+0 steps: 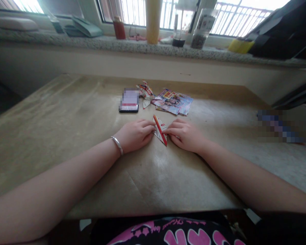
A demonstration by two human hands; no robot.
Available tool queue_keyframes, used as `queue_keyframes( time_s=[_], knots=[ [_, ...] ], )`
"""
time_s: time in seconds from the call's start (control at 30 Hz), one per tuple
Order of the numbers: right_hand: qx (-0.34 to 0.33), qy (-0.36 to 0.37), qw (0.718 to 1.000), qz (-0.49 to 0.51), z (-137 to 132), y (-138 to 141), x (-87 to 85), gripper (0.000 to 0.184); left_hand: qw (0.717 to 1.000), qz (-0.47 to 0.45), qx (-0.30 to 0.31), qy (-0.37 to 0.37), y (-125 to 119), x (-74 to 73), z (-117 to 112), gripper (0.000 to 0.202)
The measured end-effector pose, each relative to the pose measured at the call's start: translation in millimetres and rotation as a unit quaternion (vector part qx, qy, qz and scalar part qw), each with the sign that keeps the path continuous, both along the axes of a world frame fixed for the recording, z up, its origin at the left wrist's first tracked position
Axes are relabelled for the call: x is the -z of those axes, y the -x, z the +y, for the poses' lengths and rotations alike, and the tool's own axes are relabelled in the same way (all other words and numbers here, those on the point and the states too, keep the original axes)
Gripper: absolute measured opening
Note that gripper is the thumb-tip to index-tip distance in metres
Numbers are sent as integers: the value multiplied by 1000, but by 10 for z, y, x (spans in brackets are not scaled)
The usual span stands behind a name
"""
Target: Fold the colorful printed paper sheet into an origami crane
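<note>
Two bare hands meet on a folded red-and-white paper triangle (160,132), the left hand (135,135) pressing one side and the right hand (185,135) gripping the other. Just beyond the triangle lie a smartphone (129,100), folded paper scraps (145,93) and a glossy flyer (172,101).

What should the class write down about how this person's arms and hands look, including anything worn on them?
Both arms are bare, with no sleeves or gloves. The left arm wears a slim, shiny silver-coloured bangle at the wrist; the right arm wears nothing. Neither the left hand nor the right hand shows a ring.
</note>
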State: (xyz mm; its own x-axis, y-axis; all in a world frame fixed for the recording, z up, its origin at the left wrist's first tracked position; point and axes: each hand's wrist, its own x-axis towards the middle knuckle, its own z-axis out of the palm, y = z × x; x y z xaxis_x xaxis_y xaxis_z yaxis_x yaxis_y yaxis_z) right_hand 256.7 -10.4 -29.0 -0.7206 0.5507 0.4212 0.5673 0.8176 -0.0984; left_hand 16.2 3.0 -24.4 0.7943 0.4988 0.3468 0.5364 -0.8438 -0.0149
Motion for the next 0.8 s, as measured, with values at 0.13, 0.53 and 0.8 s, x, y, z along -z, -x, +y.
queue_keyframes(
  time_s=[0.13,0.53,0.8],
  knots=[
    [-27,0,999,-18,-8,32,14,30,999,-3,-14,49,-10,-18,6,31],
    [51,-16,999,1,73,13,71,23,997,6,-32,75,5,-5,21,35],
    [14,-27,999,-17,133,11,58,24,990,2,-31,137,-39,-20,0,39]
  ],
)
